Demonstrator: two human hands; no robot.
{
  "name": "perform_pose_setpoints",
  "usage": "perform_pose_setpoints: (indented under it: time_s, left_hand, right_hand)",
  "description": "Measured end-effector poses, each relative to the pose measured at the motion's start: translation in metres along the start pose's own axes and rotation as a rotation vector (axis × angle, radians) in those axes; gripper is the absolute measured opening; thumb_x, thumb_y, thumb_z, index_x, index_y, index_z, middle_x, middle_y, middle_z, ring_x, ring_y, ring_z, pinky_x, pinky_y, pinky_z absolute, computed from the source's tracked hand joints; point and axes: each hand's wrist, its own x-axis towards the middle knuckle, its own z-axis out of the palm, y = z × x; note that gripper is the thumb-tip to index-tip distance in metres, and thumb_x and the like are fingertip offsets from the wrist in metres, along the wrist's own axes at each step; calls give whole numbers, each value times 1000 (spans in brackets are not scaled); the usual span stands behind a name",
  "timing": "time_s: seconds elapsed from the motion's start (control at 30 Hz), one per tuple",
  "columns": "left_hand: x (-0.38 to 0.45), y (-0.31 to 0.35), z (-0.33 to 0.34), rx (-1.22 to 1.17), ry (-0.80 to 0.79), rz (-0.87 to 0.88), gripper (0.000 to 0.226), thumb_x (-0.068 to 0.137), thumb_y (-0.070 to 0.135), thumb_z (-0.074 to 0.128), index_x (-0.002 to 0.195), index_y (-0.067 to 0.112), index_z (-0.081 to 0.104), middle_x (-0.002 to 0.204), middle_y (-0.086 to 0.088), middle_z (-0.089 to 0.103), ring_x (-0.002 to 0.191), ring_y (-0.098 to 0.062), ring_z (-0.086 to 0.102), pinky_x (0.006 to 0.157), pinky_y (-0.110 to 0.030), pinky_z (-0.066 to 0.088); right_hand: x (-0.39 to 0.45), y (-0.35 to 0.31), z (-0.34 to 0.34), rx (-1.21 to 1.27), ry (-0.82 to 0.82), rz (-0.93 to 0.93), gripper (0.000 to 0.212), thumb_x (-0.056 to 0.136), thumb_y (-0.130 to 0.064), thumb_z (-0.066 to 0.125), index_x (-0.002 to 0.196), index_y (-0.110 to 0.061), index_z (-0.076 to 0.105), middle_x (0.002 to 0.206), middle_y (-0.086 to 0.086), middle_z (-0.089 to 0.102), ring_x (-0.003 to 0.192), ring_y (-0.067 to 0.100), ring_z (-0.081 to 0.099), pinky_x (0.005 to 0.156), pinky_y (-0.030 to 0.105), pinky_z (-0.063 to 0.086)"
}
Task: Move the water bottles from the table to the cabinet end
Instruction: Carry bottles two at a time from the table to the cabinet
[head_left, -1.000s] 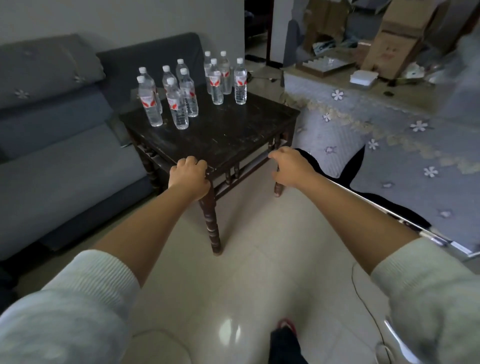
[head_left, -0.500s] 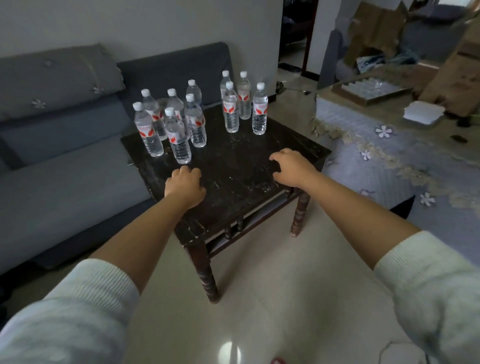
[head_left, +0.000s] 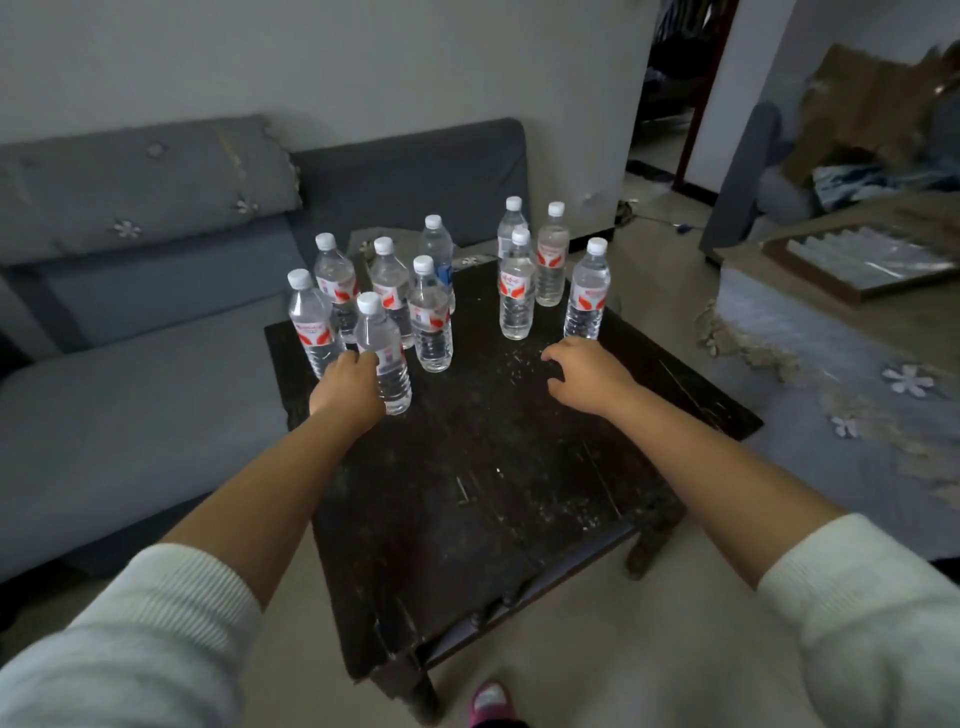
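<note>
Red-and-white labels on the water bottles (head_left: 517, 291), print too blurred to read

Person seen from a head-worn camera. Both forearms are bare from the wrist to the pushed-up cuffs. Left sleeve (head_left: 130, 644) and right sleeve (head_left: 878, 618): white, finely ribbed knit, bunched in soft folds below the elbow. Left hand (head_left: 347, 387) and right hand (head_left: 589, 375): no rings, watch or gloves visible. Between the sleeves, at the lower frame edge: toe of a pink slipper (head_left: 491, 701).
</note>
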Motion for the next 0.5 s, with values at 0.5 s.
perform_pose_setpoints:
  time_s: [0.5]
  left_hand:
    - [164, -15, 2, 15, -78, 70, 55, 89, 9, 53, 141, 15, 34, 139, -19, 41, 124, -35, 48, 100, -45, 47]
  right_hand:
    - [151, 1, 6, 5, -86, 23, 43, 89, -17, 56, 132, -10, 50, 132, 12, 52, 120, 27, 52, 100, 36, 46]
